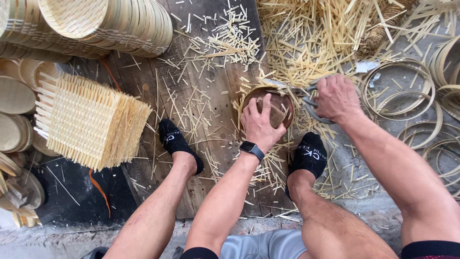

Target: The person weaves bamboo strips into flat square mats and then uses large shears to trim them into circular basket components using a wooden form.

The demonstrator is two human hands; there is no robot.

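Note:
My left hand [259,122] presses down flat on a round brown disc with a woven bamboo mat under it [280,106], on the wooden board between my feet. My right hand [336,97] grips the handles of large metal shears [306,94], whose blades reach the disc's upper right rim. Bamboo strip ends stick out around the disc's edge. A black watch sits on my left wrist.
A stack of square woven bamboo mats [91,120] lies at left. Piles of round woven trays [105,24] fill the upper left. Bamboo hoops [402,91] lie at right. Cut bamboo strips [306,38] litter the wooden board [211,158]. My feet wear black socks [175,140].

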